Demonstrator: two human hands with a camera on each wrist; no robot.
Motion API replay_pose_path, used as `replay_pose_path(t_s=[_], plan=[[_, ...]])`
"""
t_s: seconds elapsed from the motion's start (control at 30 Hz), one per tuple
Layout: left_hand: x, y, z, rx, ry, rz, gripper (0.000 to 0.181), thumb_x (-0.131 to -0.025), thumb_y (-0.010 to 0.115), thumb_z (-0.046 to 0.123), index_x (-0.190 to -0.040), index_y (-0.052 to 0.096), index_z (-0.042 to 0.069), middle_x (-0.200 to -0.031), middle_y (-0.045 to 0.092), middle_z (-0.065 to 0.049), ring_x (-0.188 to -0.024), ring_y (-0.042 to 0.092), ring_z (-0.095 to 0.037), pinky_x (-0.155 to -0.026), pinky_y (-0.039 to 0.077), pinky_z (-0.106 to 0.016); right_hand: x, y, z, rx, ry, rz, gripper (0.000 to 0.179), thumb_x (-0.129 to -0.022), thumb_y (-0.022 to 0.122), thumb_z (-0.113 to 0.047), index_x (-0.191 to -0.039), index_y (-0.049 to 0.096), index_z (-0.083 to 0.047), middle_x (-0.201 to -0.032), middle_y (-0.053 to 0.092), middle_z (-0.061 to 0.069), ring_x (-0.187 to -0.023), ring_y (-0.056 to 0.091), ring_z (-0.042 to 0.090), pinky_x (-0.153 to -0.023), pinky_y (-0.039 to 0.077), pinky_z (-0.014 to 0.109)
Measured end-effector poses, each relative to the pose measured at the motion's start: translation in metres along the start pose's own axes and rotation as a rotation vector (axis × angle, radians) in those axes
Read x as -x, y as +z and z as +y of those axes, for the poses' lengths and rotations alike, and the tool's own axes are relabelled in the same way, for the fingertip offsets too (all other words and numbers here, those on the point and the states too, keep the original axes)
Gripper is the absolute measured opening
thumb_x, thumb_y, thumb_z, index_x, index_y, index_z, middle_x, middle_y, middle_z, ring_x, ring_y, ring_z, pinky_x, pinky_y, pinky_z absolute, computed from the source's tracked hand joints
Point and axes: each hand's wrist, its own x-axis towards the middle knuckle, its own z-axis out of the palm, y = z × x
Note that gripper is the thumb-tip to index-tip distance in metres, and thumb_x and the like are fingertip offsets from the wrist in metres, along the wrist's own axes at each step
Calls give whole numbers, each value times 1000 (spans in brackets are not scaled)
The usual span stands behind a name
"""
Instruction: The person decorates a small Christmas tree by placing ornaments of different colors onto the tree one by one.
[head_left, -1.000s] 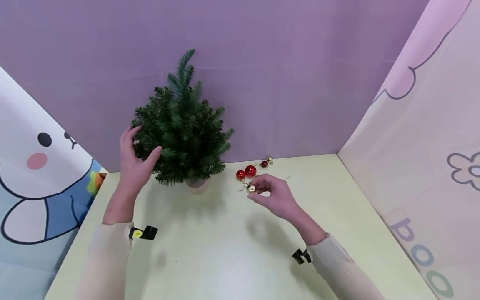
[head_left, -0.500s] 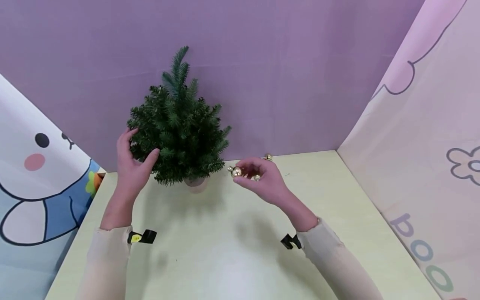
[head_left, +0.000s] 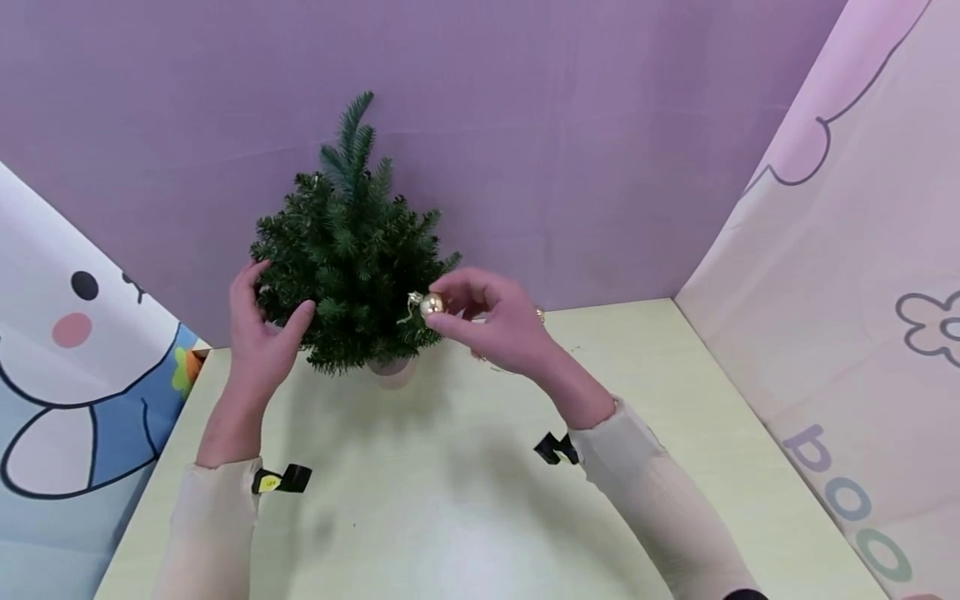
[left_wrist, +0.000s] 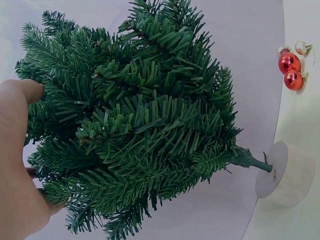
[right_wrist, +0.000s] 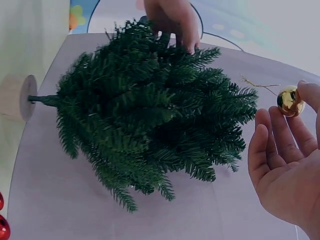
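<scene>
A small green artificial Christmas tree [head_left: 352,258] stands upright at the back of the table in a pale round base [left_wrist: 295,180]. On its left side my left hand [head_left: 262,333] grips the outer branches, thumb in front and fingertips partly hidden among the needles. My right hand [head_left: 497,323] pinches a shiny gold ball ornament [head_left: 432,306] between thumb and fingers. The ornament's loop of gold string [right_wrist: 260,82] points toward the tree and overlaps its lower right branches in the head view.
Red ball ornaments [left_wrist: 290,64] and another gold ball [left_wrist: 302,48] lie on the table right of the tree, mostly hidden behind my right hand in the head view. A purple cloth [head_left: 600,167] hangs behind; printed panels [head_left: 847,333] stand at both sides.
My right hand has lifted the gold ball ornament from beside the red balls and carried it left and up to the tree. My left hand has stayed at the branches.
</scene>
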Motion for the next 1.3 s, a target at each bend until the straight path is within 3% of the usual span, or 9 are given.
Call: replay_pose_path(t_s=[0.3,0.43,0.57,0.7,0.77,0.9,1.1,1.2,1.3], plan=[[-2,-1,3,-11,-7,-3,61,-85,58,25,-136,25,27,-142,14,6,-128,13,-9,-95,19,-54,-29,0,-2,-37,35,20,23,-80,64,-6,-101,59,1,-85,61,11,-73,56,26,-62,46,32],[-3,-4,8,-18,14,23,61,-86,56,24,-138,23,25,-140,16,5,-128,14,-9,-99,18,-46,-40,1,-1,-39,68,33,23,-80,64,-9,-101,60,-1,-88,61,7,-72,55,26,-61,45,30],[-6,-5,22,-106,121,165,52,-86,54,21,-134,34,18,-137,24,5,-125,21,-9,-96,24,-34,-46,2,0,-62,109,35,23,-80,65,-11,-101,60,-3,-90,60,6,-72,55,27,-59,44,29],[-8,2,45,-213,267,329,40,-84,56,18,-122,50,13,-127,41,5,-115,35,-13,-82,33,-34,-50,3,1,-88,113,28,24,-79,65,-11,-101,60,-2,-91,60,7,-71,55,28,-59,44,30],[-7,8,56,-221,334,363,36,-82,57,18,-117,55,10,-119,49,4,-108,42,-16,-75,36,-36,-51,4,2,-93,123,22,24,-79,65,-11,-101,60,-3,-91,60,6,-71,55,27,-59,44,29],[-4,20,75,-192,432,370,30,-81,59,18,-108,61,7,-102,60,2,-93,52,-20,-67,37,-36,-53,6,2,-102,144,17,25,-79,65,-13,-102,60,-4,-92,60,6,-71,55,25,-59,45,30],[-6,44,92,-214,540,285,18,-77,65,18,-90,69,7,-84,65,-2,-75,55,-20,-66,39,-33,-55,7,5,-152,142,18,25,-80,64,-11,-103,59,-2,-92,59,9,-69,57,24,-61,47,35],[-8,52,97,-244,545,252,18,-75,68,20,-88,69,7,-83,64,-3,-73,55,-19,-67,41,-31,-55,8,6,-163,143,13,25,-81,64,-12,-103,59,-3,-92,59,9,-68,57,25,-60,47,37],[-10,57,101,-285,521,268,22,-76,67,23,-90,69,6,-83,64,-4,-70,54,-19,-64,42,-32,-55,10,6,-167,139,12,25,-81,64,-12,-103,59,-3,-92,59,9,-69,56,27,-60,46,39]])
